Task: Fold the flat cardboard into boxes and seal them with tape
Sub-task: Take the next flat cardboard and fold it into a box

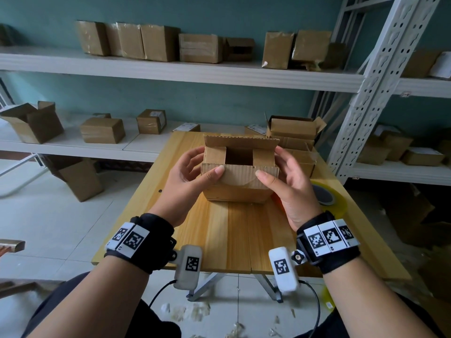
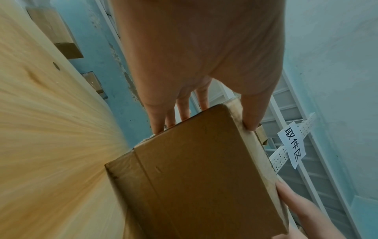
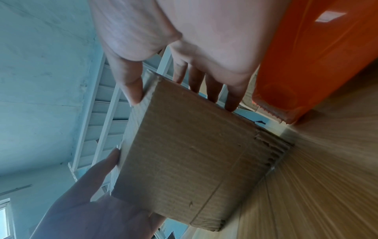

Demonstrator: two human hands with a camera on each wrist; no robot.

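Note:
A small brown cardboard box (image 1: 240,186) stands on the wooden table (image 1: 231,237). Its two short end flaps are folded in, the far long flap stands up, and the near long flap leans outward. My left hand (image 1: 207,162) is at the box's left end, its straight fingers against the side and its thumb (image 2: 253,113) pressing the near flap. My right hand (image 1: 269,163) mirrors it at the right end, its thumb (image 3: 131,87) on the same flap. In both wrist views the box (image 2: 194,169) (image 3: 194,145) fills the middle. The inside is dark.
An orange tape dispenser (image 3: 306,64) with a yellowish tape roll (image 1: 327,197) lies on the table just right of my right hand. An open box (image 1: 292,130) and more cardboard sit at the table's back right. White shelves (image 1: 170,71) behind hold several boxes.

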